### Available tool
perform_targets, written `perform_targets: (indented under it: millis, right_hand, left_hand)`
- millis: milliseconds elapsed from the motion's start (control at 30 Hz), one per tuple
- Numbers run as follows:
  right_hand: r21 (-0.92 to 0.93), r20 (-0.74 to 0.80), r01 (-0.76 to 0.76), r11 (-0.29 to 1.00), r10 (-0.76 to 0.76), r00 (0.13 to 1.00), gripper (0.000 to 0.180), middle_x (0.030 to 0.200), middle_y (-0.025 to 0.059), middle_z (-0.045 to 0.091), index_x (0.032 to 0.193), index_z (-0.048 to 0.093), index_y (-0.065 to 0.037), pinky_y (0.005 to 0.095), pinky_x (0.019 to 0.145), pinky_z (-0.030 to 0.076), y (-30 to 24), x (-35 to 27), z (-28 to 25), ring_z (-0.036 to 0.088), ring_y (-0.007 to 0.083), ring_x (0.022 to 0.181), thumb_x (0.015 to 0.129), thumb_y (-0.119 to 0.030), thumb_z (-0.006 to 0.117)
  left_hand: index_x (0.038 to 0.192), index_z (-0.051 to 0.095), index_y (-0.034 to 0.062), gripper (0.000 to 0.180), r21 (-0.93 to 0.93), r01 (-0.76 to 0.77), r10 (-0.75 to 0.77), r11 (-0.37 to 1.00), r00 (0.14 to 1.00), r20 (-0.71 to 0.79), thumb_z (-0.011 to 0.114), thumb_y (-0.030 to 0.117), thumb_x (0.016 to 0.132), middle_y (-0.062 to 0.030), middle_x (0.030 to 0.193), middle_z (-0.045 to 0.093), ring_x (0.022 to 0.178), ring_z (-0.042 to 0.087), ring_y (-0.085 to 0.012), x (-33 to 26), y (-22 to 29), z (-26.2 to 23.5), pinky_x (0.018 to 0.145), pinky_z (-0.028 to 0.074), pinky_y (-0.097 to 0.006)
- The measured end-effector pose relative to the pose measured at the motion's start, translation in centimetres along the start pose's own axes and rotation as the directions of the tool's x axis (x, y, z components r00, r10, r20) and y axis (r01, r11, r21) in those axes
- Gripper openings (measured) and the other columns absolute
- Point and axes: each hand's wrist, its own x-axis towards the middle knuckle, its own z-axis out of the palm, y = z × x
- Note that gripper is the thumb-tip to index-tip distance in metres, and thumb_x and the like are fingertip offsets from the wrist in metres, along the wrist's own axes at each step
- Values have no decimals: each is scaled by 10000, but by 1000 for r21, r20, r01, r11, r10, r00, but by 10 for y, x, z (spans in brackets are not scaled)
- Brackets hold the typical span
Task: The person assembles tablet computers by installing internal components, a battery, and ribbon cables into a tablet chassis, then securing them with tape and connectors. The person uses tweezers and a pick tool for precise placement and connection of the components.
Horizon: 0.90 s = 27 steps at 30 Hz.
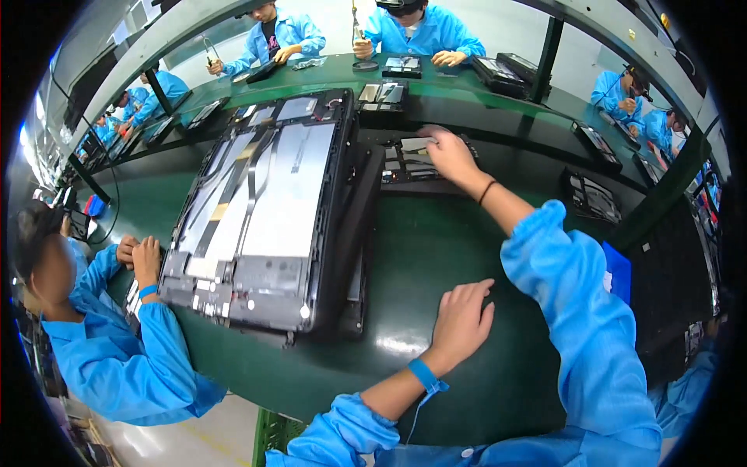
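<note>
My left hand (463, 321) is over the bare green tabletop (405, 265), fingers loosely stretched out and holding nothing. A blue wrist strap (426, 375) with a thin cord is round that wrist. My right hand (453, 158) reaches forward over an opened flat device (405, 158) lying on the dark strip beyond the table. Its fingertips are smeared by motion, so whether they touch or hold anything is unclear. Left of both hands, a tall stack of opened tablet-like devices (284, 202) shows silver battery panels, ribbon cables and black frames.
A co-worker's hands (144, 261) are close by the stack's left side. Across the strip, other people in blue work at a green bench (334, 74). A dark green post (661, 183) and a blue bin (617, 271) stand at right, beside another device (591, 196).
</note>
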Motion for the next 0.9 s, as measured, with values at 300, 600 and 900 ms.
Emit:
perform_targets:
  millis: [300, 600, 900]
  right_hand:
    - [-481, 190, -304, 822, 437, 879, 495, 1437, 247, 382, 1351, 481, -71, 516, 1084, 279, 116, 75, 71, 314, 421, 1357, 943, -352, 481]
    - [-167, 691, -425, 890, 413, 593, 423, 731, 76, 662, 736, 705, -33, 376, 695, 456, 73, 79, 36, 606, 207, 675, 778, -453, 706]
    - [-120, 659, -198, 973, 227, 717, 693, 1222, 126, 613, 1332, 536, -60, 331, 938, 427, 46, 77, -4, 572, 231, 1084, 787, -469, 658]
  left_hand:
    - [1055, 617, 52, 217, -4, -22, 23, 1000, 999, 32, 574, 82, 844, -99, 1054, 602, 1056, 537, -283, 3, -13, -1, 892, 396, -401]
    - [1041, 629, 62, 200, -15, -3, 3, 1000, 1000, 28, 570, 82, 851, -87, 1035, 599, 1054, 537, -267, 5, -17, -9, 891, 389, -382]
    - [1060, 629, 56, 216, 0, -12, 12, 1000, 1000, 18, 575, 93, 855, -92, 1037, 611, 1047, 543, -269, 5, -24, -11, 889, 391, -384]
